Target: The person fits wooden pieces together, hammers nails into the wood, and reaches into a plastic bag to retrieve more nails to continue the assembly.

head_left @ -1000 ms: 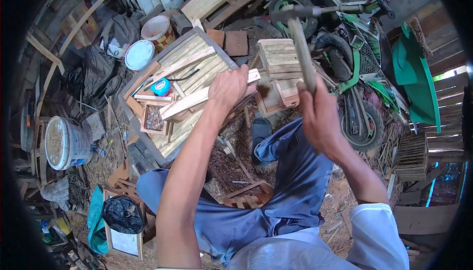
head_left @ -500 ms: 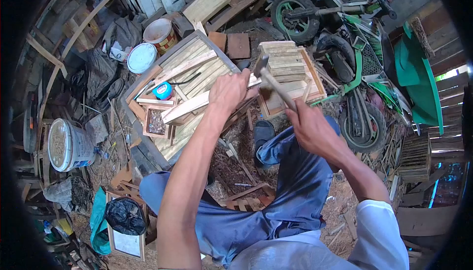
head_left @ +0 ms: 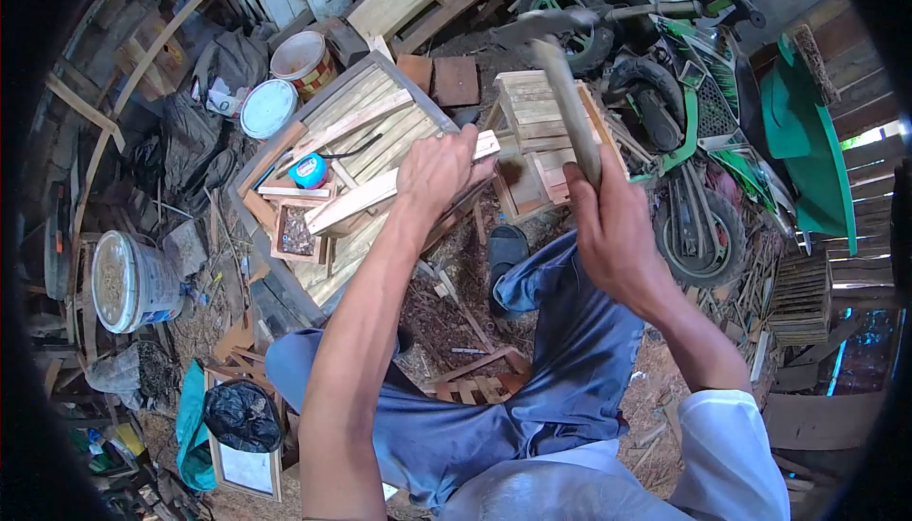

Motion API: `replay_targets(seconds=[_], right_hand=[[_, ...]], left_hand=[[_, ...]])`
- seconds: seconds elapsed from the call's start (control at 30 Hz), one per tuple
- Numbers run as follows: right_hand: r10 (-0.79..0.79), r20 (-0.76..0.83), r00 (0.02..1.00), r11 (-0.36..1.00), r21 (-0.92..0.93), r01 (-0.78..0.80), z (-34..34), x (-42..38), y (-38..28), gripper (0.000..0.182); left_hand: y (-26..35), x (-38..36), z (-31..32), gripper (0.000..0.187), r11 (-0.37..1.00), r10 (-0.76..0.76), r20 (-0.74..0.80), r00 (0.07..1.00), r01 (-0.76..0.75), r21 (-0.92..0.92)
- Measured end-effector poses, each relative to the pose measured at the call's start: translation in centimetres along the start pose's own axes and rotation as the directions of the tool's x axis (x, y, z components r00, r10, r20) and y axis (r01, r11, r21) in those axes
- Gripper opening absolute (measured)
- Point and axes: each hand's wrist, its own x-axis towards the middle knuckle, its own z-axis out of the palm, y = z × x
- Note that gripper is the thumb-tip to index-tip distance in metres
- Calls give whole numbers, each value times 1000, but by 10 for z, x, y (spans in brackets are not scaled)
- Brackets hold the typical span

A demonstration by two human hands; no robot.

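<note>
My left hand (head_left: 439, 171) is wrapped around a pale wooden bar (head_left: 356, 202), close to its right end. The bar lies slanted over a slatted wooden worktop (head_left: 394, 108). In my right hand (head_left: 616, 231) is a hammer (head_left: 573, 103), gripped by its wooden handle. Its head is raised up and away from the bar, and looks blurred. Beside the bar's left end sits a small wooden box (head_left: 300, 233) with small bits inside, too fine to make out. A blue tape measure (head_left: 309, 170) rests just behind that box.
Right of the worktop, pale wooden pieces (head_left: 537, 103) are stacked on a wooden tray-like frame. A green motorbike (head_left: 693, 113) stands at the right, near a green wheelbarrow-like tub (head_left: 807, 151). Buckets (head_left: 140, 282) stand on the left. Wood scraps litter the floor.
My right hand has lifted the hammer up and slightly right, so its head is now well away from the bar's end. My left hand keeps its grip on the bar.
</note>
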Motion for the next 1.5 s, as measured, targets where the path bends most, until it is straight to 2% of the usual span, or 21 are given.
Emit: replay_targets(seconds=[0.03, 0.17, 0.3, 0.4, 0.43, 0.53, 0.63, 0.7, 0.8, 0.83, 0.93, 1.07, 1.1, 1.13, 1.2, 1.3, 1.37, 1.4, 1.43, 1.47, 1.5], right_hand=[[-31, -31, 999, 999, 6, 31, 16, -6, 24, 18], [16, 223, 975, 982, -189, 27, 22, -4, 59, 16], [73, 56, 996, 997, -8, -73, -6, 1, -3, 18], [57, 101, 993, 993, -107, -46, 25, -7, 45, 19], [-34, 204, 978, 969, -231, 82, 35, -13, 78, 20], [88, 228, 970, 976, -215, -39, 13, -3, 48, 22], [48, 36, 998, 998, -38, -47, -3, 0, -1, 22], [32, -69, 997, 996, 87, -26, 6, -7, 7, 22], [16, 177, 984, 973, -231, 26, 32, -13, 56, 21], [-24, 210, 977, 978, -197, 67, 22, -11, 55, 21], [107, 173, 979, 985, -151, -81, 0, -2, 19, 21], [38, -69, 997, 998, 52, -34, 9, -10, 8, 19], [16, 49, 999, 1000, -20, -15, 23, -12, 36, 17], [5, 220, 975, 979, -202, 41, 29, -14, 63, 17], [-45, 199, 979, 983, -164, 79, 26, -10, 64, 17], [58, 144, 988, 988, -148, -37, 2, 0, 15, 17], [37, 41, 998, 999, -35, -36, -1, -6, 0, 17], [26, -14, 1000, 999, 24, -26, -1, -8, -3, 17], [-71, -43, 997, 997, -12, 71, 19, -11, 34, 17], [70, 164, 984, 977, -210, -34, 29, -8, 56, 17], [20, 194, 981, 979, -204, 21, 24, -8, 58, 18]], left_hand=[[-2, 0, 4, 42, 1000, 12, -16, 1000, -12, 2], [1, 0, 0, 41, 999, -10, -1, 1000, 10, 37], [-3, 2, 7, 44, 1000, 13, -9, 1000, -12, 23], [-2, 0, 3, 44, 999, 6, 7, 1000, -6, 32], [-1, -1, 2, 44, 999, 11, -14, 1000, -11, 32], [-2, -1, 3, 43, 999, -9, -19, 1000, 10, 43], [-1, 2, 5, 44, 999, -13, -3, 1000, 13, 31], [-2, 1, 3, 45, 1000, 1, -2, 1000, -1, 18], [3, -1, -1, 46, 1000, -25, -28, 999, 25, 8], [2, 0, -2, 47, 1000, -16, -20, 1000, 16, 13], [1, 2, -1, 46, 998, -26, 34, 999, 25, 55], [-2, 2, 4, 48, 998, 16, -1, 1000, -16, 53], [-3, 2, 6, 47, 999, 9, 2, 1000, -9, 49], [-2, 2, 5, 46, 999, -1, 1, 1000, 1, 35], [1, 0, 0, 45, 1000, -21, -4, 1000, 21, 13], [-2, 1, 1, 44, 1000, -10, -7, 1000, 10, 9], [-1, 2, 2, 44, 1000, -17, 21, 1000, 17, -5], [0, 1, 3, 44, 1000, -14, 9, 1000, 14, -8], [1, -2, 3, 44, 1000, -11, -3, 1000, 11, -7], [1, -1, 0, 44, 1000, -7, -26, 1000, 6, -1], [1, -1, 0, 45, 1000, 18, -44, 999, -17, 24]])
